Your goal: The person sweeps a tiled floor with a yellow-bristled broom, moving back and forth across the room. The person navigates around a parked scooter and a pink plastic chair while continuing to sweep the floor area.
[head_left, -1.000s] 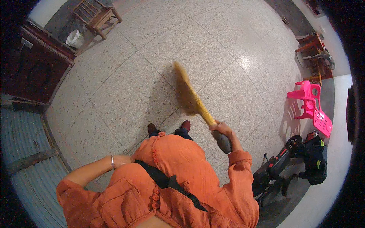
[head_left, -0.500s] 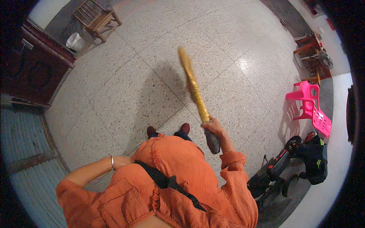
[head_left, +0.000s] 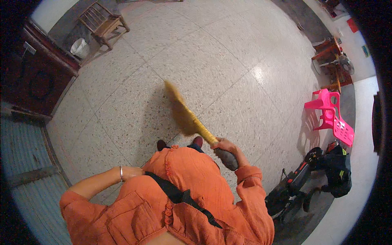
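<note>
My right hand (head_left: 224,145) is wrapped around a short hand broom (head_left: 183,113), just below its yellow-bound neck. The broom's dark grey butt end sticks out behind my palm, and its brownish bristle head points ahead and left, over the speckled floor tiles. Whether the bristle tips touch the floor I cannot tell. My left hand (head_left: 132,172), with a silver bangle at the wrist, rests against my orange shirt at the waist; its fingers are hidden there. My dark red shoes (head_left: 197,141) show just beyond the shirt.
A pink plastic chair (head_left: 326,110) stands at the right, with a black and red scooter-like vehicle (head_left: 298,179) nearer me. At the far left are a wooden chair (head_left: 102,24) and a white bucket (head_left: 80,48). A standing fan (head_left: 345,64) is by the right wall.
The broom head has swung left and nearer to me, turning broadside. My right hand has come slightly left and closer. My left hand stays at my waist.
</note>
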### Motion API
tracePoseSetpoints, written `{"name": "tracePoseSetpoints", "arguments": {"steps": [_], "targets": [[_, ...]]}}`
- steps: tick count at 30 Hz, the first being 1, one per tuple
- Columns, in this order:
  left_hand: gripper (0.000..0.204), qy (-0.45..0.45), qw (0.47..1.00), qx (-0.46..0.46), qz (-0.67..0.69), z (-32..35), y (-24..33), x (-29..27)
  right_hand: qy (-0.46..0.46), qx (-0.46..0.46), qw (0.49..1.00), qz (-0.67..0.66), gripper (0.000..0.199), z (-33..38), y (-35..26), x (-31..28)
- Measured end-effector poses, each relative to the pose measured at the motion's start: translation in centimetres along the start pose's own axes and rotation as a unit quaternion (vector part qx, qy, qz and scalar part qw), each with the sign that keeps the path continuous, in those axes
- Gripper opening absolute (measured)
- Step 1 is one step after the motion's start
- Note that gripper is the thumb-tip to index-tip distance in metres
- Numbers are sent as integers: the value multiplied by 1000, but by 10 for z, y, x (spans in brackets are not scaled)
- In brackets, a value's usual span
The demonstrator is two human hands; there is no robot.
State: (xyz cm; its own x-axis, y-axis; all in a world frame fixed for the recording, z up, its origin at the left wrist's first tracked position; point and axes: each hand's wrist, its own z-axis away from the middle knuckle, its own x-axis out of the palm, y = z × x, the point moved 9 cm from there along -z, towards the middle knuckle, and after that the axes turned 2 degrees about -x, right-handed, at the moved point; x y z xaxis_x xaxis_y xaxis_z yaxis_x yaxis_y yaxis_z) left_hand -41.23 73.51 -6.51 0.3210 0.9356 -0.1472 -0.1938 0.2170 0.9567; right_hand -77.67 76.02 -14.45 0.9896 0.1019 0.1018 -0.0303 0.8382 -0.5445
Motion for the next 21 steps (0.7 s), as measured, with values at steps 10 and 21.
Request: {"name": "tracePoseSetpoints", "arguments": {"steps": [10,21], "targets": [[37,22,995,-72,68,11,52,-17,281,-97,947,119,49,-32,-37,-72],[34,17,994,-88,55,50,36,-1,61,-120,989,55,40,-82,-88,85]]}}
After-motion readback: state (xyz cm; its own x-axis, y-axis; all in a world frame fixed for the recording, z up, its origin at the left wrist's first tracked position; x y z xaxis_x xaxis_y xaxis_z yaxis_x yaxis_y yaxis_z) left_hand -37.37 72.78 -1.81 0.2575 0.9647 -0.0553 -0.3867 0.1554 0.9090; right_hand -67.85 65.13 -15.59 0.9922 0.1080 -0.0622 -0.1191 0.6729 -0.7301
